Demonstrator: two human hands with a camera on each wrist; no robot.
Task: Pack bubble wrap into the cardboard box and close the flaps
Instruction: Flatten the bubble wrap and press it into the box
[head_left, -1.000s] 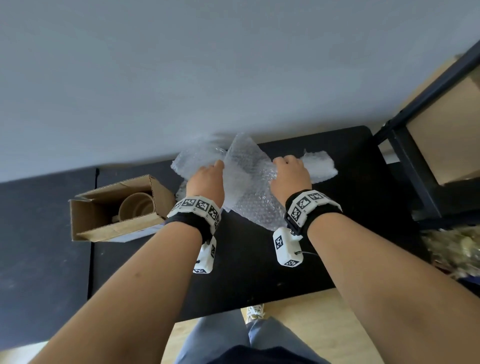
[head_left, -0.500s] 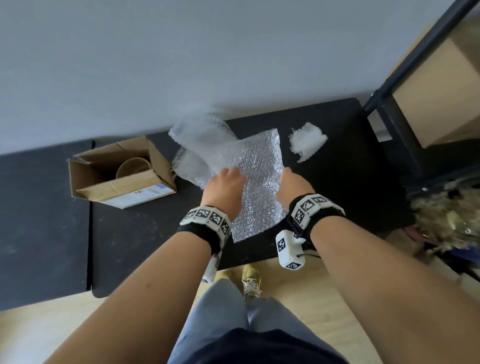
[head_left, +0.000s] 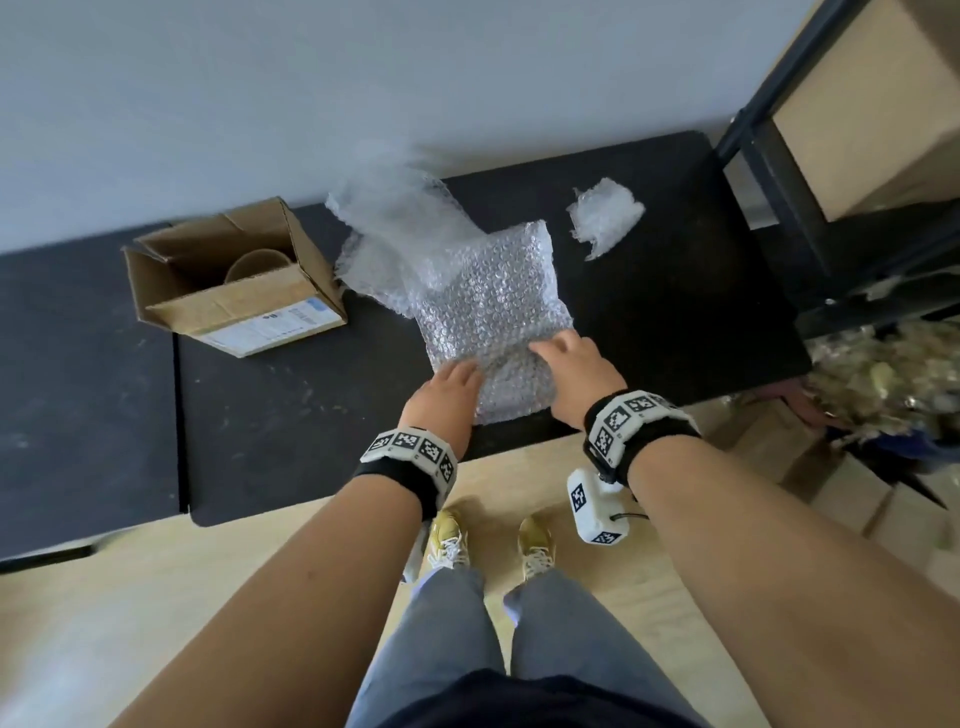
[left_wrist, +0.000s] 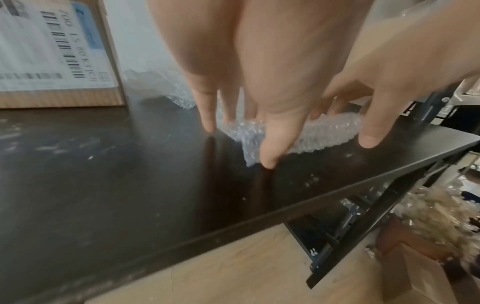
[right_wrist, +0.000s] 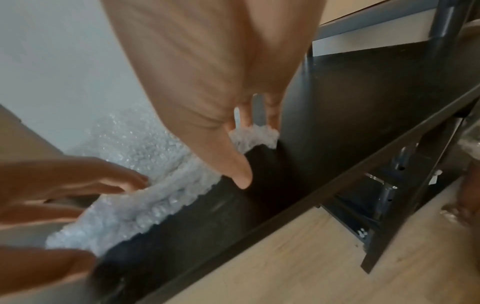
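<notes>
A sheet of bubble wrap (head_left: 491, 301) lies on the black table (head_left: 311, 415), its far part lifted and crumpled toward the wall. Both hands are at its thick near edge. My left hand (head_left: 449, 384) has straight fingers on top of the wrap and, in the left wrist view, the thumb in front of the edge (left_wrist: 324, 133). My right hand (head_left: 569, 356) holds the same edge (right_wrist: 155, 195) between thumb and fingers. The open cardboard box (head_left: 244, 306) stands to the left of the wrap with its flaps up and a round brown tube inside.
A small loose piece of bubble wrap (head_left: 605, 215) lies at the back right of the table. A dark metal shelf (head_left: 769, 171) holding cardboard boxes stands at the right. The table's front edge is just behind my wrists, and the wall is close behind it.
Both hands pulled the bubble wrap toward me and laid it flatter on the table. They slid from its middle to its near edge. The small piece stayed at the back right.
</notes>
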